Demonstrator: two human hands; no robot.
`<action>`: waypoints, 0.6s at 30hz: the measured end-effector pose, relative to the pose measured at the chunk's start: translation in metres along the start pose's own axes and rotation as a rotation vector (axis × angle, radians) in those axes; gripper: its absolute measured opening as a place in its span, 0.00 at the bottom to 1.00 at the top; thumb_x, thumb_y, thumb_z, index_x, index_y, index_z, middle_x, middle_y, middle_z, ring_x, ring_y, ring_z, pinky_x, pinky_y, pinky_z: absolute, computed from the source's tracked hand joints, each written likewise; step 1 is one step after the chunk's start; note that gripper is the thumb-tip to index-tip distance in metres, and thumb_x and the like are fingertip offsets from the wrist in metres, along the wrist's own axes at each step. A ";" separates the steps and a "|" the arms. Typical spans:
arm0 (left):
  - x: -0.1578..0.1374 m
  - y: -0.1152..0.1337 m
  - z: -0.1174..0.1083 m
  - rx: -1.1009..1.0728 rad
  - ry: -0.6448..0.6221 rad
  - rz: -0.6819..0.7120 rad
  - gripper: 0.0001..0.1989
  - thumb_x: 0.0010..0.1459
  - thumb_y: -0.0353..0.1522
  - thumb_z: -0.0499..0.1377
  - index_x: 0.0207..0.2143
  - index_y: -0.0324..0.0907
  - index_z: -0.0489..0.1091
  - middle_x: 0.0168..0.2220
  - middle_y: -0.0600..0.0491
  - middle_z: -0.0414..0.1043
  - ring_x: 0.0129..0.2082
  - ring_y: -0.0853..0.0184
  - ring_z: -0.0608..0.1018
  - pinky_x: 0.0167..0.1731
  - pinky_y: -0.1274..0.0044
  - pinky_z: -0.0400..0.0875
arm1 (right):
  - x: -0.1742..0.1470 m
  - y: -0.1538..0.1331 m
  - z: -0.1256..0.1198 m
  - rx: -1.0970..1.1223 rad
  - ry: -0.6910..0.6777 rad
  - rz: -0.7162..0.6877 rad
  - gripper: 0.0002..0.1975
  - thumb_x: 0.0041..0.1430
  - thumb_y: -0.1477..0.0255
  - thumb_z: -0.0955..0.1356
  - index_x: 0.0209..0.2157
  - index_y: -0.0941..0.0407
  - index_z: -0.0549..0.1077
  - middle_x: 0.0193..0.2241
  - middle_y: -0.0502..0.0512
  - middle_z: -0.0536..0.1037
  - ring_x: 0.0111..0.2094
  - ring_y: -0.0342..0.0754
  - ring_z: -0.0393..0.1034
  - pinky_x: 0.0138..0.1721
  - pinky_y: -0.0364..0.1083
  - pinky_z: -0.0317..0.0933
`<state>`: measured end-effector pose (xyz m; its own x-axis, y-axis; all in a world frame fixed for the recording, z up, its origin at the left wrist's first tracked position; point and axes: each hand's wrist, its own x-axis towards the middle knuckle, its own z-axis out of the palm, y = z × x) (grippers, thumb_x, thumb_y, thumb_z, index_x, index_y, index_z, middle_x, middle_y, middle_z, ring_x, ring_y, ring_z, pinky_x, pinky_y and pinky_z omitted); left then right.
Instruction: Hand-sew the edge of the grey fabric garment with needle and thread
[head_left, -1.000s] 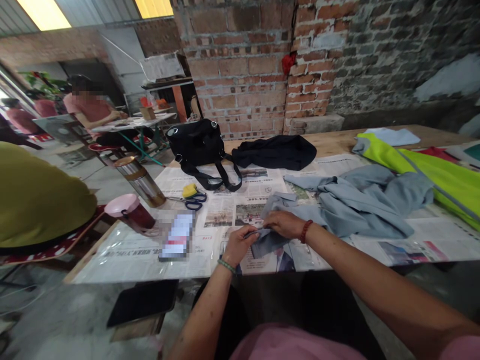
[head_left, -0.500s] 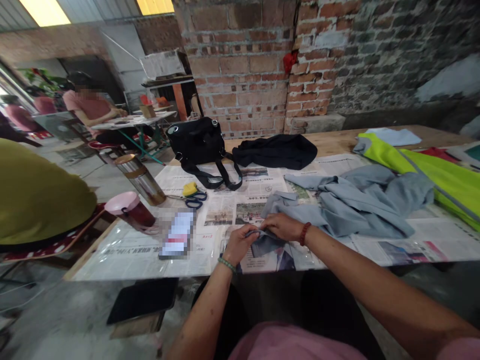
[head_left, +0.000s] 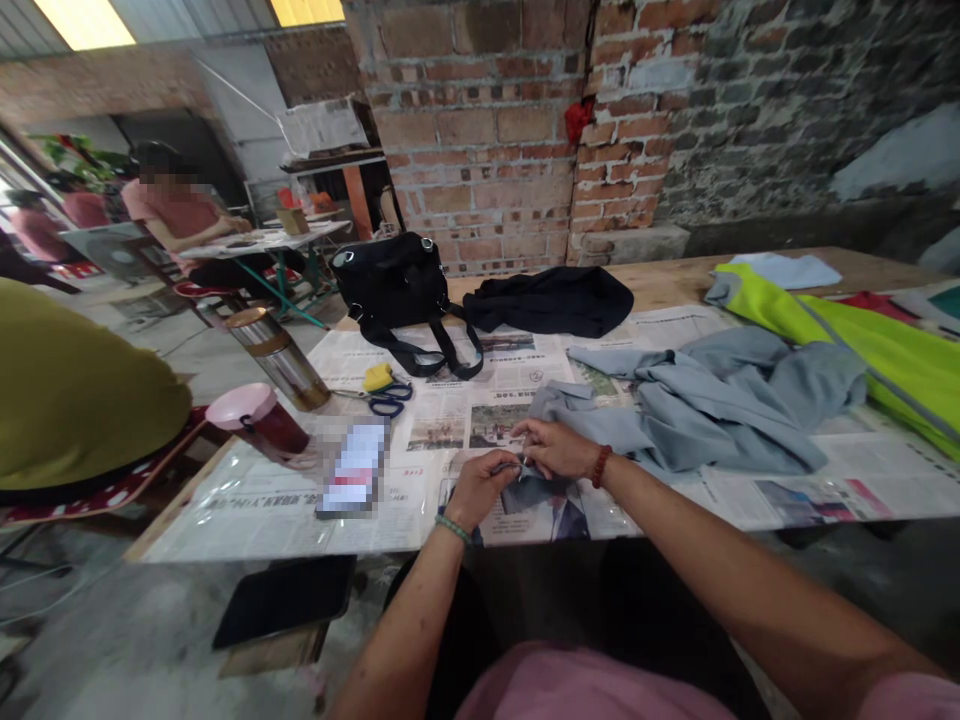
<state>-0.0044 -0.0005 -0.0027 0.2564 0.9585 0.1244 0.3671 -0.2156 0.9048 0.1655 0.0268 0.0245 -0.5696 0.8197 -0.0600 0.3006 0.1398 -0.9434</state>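
Observation:
My left hand (head_left: 484,487), with a green bead bracelet at the wrist, pinches the edge of a small grey cloth piece (head_left: 529,494) near the table's front edge. Right beside it is my right hand (head_left: 559,449), wearing a red bead bracelet. Its thumb and a finger come together at the cloth's edge while another finger is lifted. A tiny pale glint shows at those fingertips, too small to name. A rumpled grey garment (head_left: 720,410) spreads out to the right, and part of it lies behind my right hand.
Newspaper (head_left: 439,470) under clear plastic covers the table. To the left lie a phone (head_left: 356,467) and scissors (head_left: 388,400), with a lidded cup (head_left: 262,420) and a steel flask (head_left: 281,360). Behind are a black bag (head_left: 394,285) and dark cloth (head_left: 555,300). A yellow-green vest (head_left: 885,350) lies right.
My right hand has opened somewhat at the cloth's edge, lifting a finger that was curled down before. My left hand keeps its pinch in the same place.

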 end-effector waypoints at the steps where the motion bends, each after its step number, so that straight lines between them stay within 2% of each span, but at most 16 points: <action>1: 0.000 0.000 0.000 -0.009 0.018 -0.002 0.07 0.48 0.32 0.57 0.29 0.40 0.72 0.28 0.55 0.73 0.30 0.69 0.72 0.33 0.78 0.65 | -0.001 0.000 0.002 -0.032 -0.013 -0.008 0.17 0.51 0.82 0.59 0.44 0.57 0.62 0.15 0.40 0.64 0.12 0.37 0.58 0.17 0.37 0.52; 3: 0.001 0.000 -0.001 -0.025 0.057 -0.006 0.07 0.47 0.32 0.57 0.29 0.40 0.72 0.28 0.55 0.73 0.30 0.69 0.72 0.34 0.78 0.65 | -0.002 0.002 0.006 -0.101 -0.020 -0.018 0.20 0.52 0.81 0.59 0.48 0.56 0.61 0.15 0.40 0.65 0.14 0.37 0.60 0.19 0.37 0.54; 5: 0.001 0.002 -0.001 -0.040 0.085 -0.021 0.07 0.45 0.32 0.58 0.28 0.40 0.73 0.27 0.55 0.73 0.30 0.69 0.72 0.34 0.78 0.65 | -0.004 0.003 0.008 -0.163 0.040 -0.037 0.22 0.53 0.81 0.59 0.50 0.55 0.60 0.17 0.42 0.68 0.15 0.38 0.62 0.21 0.38 0.57; 8: 0.000 0.007 -0.001 -0.091 0.111 -0.070 0.09 0.43 0.32 0.59 0.29 0.40 0.72 0.26 0.55 0.72 0.28 0.69 0.71 0.30 0.79 0.65 | -0.014 0.005 0.006 -0.265 0.296 -0.143 0.20 0.54 0.80 0.58 0.49 0.54 0.63 0.27 0.50 0.74 0.23 0.40 0.67 0.28 0.42 0.61; 11: -0.001 0.012 -0.001 -0.161 0.098 -0.122 0.14 0.43 0.34 0.59 0.35 0.39 0.70 0.25 0.56 0.71 0.26 0.71 0.71 0.28 0.79 0.65 | -0.030 0.009 0.005 -0.393 0.549 -0.329 0.14 0.55 0.78 0.59 0.42 0.55 0.68 0.35 0.56 0.73 0.36 0.46 0.68 0.39 0.47 0.61; 13: -0.001 0.014 -0.001 -0.170 0.086 -0.140 0.15 0.44 0.34 0.59 0.37 0.39 0.69 0.24 0.56 0.70 0.25 0.71 0.71 0.28 0.79 0.65 | -0.041 0.012 0.008 -0.486 0.560 -0.447 0.12 0.54 0.77 0.61 0.39 0.54 0.69 0.36 0.57 0.73 0.40 0.49 0.66 0.43 0.51 0.59; 15: -0.001 0.014 -0.001 -0.149 0.083 -0.138 0.14 0.45 0.35 0.59 0.36 0.39 0.69 0.23 0.56 0.70 0.25 0.71 0.71 0.28 0.80 0.64 | -0.046 0.015 0.013 -0.571 0.492 -0.525 0.12 0.52 0.76 0.63 0.40 0.54 0.70 0.38 0.58 0.72 0.42 0.51 0.64 0.44 0.53 0.58; 18: -0.001 0.010 -0.001 -0.118 0.078 -0.111 0.13 0.47 0.36 0.58 0.35 0.39 0.69 0.22 0.57 0.69 0.24 0.72 0.70 0.26 0.81 0.63 | -0.043 0.019 0.020 -0.648 0.435 -0.548 0.12 0.52 0.75 0.64 0.40 0.54 0.70 0.39 0.58 0.72 0.41 0.51 0.63 0.42 0.53 0.58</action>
<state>-0.0020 -0.0029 0.0069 0.1480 0.9878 0.0484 0.2810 -0.0889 0.9556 0.1806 -0.0173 0.0028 -0.4617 0.6653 0.5868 0.5165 0.7394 -0.4319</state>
